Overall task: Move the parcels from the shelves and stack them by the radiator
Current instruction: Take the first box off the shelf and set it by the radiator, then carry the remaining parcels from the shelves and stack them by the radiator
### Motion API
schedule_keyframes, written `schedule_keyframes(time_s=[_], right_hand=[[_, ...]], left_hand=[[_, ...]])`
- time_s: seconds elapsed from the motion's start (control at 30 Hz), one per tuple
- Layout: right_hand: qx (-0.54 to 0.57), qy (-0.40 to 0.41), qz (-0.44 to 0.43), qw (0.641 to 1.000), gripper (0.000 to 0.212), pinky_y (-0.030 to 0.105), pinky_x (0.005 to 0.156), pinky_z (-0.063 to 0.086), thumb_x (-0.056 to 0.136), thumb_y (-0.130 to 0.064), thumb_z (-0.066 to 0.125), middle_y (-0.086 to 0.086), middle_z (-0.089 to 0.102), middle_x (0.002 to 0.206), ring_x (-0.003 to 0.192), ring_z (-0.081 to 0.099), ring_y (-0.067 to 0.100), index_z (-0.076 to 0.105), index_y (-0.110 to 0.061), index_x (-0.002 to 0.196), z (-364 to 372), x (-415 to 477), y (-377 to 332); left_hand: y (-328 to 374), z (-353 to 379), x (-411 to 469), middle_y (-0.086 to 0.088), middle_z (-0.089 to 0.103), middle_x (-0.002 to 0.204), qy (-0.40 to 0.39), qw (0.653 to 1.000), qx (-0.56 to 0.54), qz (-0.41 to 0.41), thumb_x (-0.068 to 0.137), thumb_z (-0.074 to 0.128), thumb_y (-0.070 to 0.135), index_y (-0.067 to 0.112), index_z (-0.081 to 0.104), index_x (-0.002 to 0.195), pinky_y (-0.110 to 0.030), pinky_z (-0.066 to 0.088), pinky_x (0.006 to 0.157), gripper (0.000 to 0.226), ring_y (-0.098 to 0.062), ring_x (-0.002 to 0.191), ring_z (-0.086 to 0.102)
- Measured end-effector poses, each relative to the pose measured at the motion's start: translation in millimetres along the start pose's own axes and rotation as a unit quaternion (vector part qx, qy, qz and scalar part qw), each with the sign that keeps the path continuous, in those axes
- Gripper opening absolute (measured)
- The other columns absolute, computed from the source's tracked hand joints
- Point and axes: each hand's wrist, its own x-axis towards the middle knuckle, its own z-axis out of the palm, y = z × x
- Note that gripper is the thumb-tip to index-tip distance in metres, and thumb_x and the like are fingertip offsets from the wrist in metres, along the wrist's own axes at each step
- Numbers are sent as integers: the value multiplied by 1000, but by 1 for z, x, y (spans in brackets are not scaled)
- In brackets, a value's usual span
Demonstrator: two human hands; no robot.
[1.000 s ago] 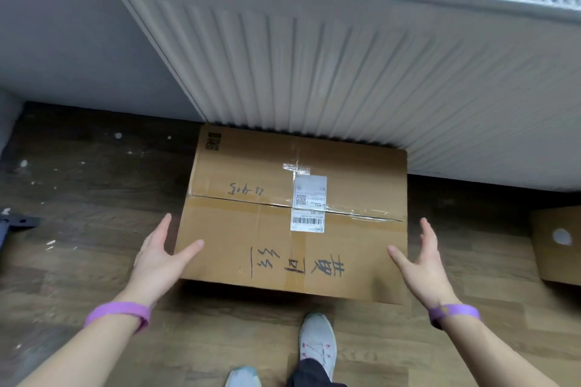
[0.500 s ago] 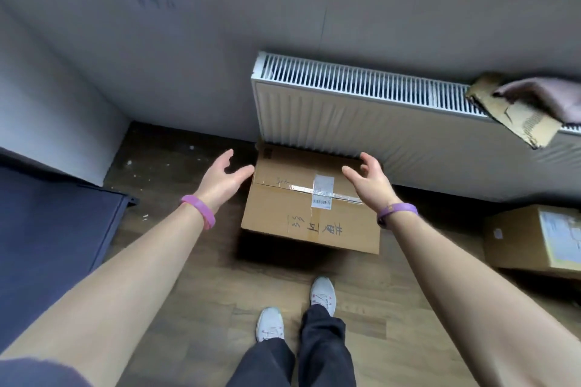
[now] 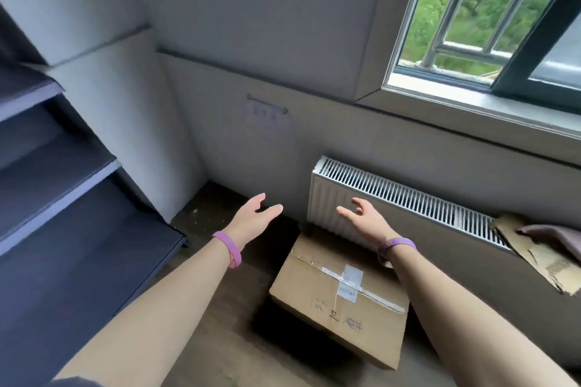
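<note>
A brown cardboard parcel [image 3: 330, 298] with a white label and clear tape lies flat on the wooden floor, against the white radiator [image 3: 393, 207]. My left hand [image 3: 254, 221] hovers up and to the left of the parcel, fingers relaxed, holding nothing. My right hand [image 3: 364, 218] floats in front of the radiator above the parcel's far edge, also empty with spread fingers. Both wrists wear purple bands. Dark shelves [image 3: 56, 185] stand at the left; no parcel shows on them.
A torn piece of cardboard [image 3: 531, 258] and a cloth [image 3: 556, 236] lie on the radiator's right end. A window [image 3: 490, 16] with bars sits above. A grey wall corner [image 3: 141, 135] stands between the shelves and the radiator.
Both hands have lifted away from the parcel, which stays on the floor by the radiator. The view has risen and swung left, bringing the shelves and window into sight.
</note>
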Motion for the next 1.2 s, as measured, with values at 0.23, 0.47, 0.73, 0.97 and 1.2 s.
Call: schedule_keyframes(time_s=[0.23, 0.47, 0.73, 0.97, 1.2], right_hand=[[-7, -89, -140, 986, 75, 35, 117, 30, 90, -48, 63, 6, 37, 156, 143, 34, 19, 33, -15, 150, 23, 13, -106], [-20, -224, -262, 939, 75, 32, 114, 32, 87, -57, 61, 0, 42, 152, 138, 41, 15, 34, -26, 150, 105, -23, -220], [-31, -422, -378, 823, 74, 24, 105, 30, 88, -55, 61, -3, 38, 153, 139, 38, 13, 32, -25, 150, 252, -165, -323], [-59, -551, -448, 701, 73, 28, 105, 34, 91, -59, 54, -1, 37, 154, 138, 39, 17, 30, -25, 151, 360, -356, -362], [-91, -651, -502, 562, 74, 23, 109, 24, 94, -56, 50, -3, 33, 156, 142, 33, 17, 23, -24, 155, 437, -570, -342]], left_hand=[[42, -56, -41, 3, 35, 155, 107, 994, -20, 6, 86, 56, 59, 31, 31, 150, -23, 28, 96, 74, -13, 138, 38], [39, -144, -145, 5, 39, 151, 255, 965, -60, 16, 94, 52, 52, 28, 33, 148, -5, 31, 85, 62, 5, 114, 48], [-27, -235, -331, 5, 36, 154, 499, 854, -143, -43, 94, 51, 54, 26, 29, 151, -22, 27, 97, 68, -14, 139, 37], [-94, -253, -517, 18, 39, 142, 651, 736, -175, -65, 92, 53, 56, 31, 36, 148, -18, 28, 91, 64, -3, 122, 40], [-175, -235, -709, 11, 40, 147, 765, 600, -207, -103, 90, 55, 57, 32, 42, 142, -23, 30, 94, 59, -7, 125, 43]])
